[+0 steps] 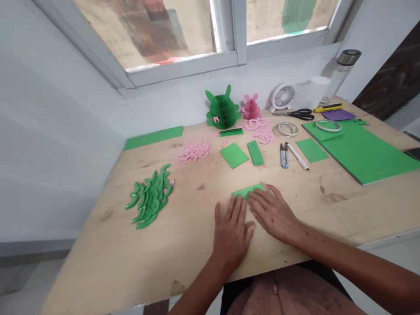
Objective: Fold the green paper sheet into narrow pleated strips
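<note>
My left hand point(231, 232) lies flat on the wooden table point(138, 245), its fingertips at the lower edge of a small green paper piece point(247, 190). My right hand point(272, 214) rests palm down beside it, with its fingers over the right part of that piece. The hands hide the piece's lower part, and neither one visibly grips it. Further up are two green paper rectangles point(234, 155) point(255, 152). To the left lies a heap of curly green paper cutouts point(151, 197), and a heap of pink cutouts point(194, 151) lies beyond it.
At the back stand a green honeycomb paper figure point(222, 108), a pink one point(251, 107) and a small white fan point(282, 96). Black scissors point(300, 114), blue-handled snips point(284, 155), tape rolls point(285, 129) and a large green sheet point(361, 151) lie to the right. The table's left side meets a wall.
</note>
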Demonstrator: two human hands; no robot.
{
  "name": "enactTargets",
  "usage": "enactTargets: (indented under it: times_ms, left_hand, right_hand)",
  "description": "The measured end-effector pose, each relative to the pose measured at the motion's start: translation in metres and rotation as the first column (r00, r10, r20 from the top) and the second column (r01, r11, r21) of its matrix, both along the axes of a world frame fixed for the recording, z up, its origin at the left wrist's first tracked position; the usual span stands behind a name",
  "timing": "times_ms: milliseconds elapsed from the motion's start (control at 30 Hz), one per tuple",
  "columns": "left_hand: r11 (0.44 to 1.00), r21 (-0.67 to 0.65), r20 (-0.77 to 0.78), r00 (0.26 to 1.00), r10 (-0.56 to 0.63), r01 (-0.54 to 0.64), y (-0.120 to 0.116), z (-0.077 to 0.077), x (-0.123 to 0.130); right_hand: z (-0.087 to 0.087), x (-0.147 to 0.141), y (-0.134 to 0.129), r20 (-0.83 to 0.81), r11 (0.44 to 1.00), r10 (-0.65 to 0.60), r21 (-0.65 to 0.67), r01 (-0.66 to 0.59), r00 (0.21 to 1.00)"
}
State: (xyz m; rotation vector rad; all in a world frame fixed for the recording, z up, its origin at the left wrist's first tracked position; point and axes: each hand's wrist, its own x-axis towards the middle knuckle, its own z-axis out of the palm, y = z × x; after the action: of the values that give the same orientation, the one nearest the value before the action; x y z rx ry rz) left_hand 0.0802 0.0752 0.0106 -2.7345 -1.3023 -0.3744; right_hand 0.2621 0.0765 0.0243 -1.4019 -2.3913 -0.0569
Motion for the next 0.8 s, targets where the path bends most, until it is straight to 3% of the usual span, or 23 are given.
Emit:
enactTargets:
  times_ms: [333, 800]
  left_hand:
    - [1.0, -0.01, -0.005, 1.0, -0.012, 0.012, 0.0, -0.002, -0.001]
    - [1.0, -0.02, -0.006, 1.0, -0.005, 0.005, -0.001, -0.001, 0.0]
  right_hand:
    - [-0.004, -0.002, -0.013, 0.032, 0.999, 0.04, -0.011, -0.04, 0.999]
    - [0.003, 0.042, -0.021, 0.108, 0.997, -0.054, 0.055, 0.048, 0.993]
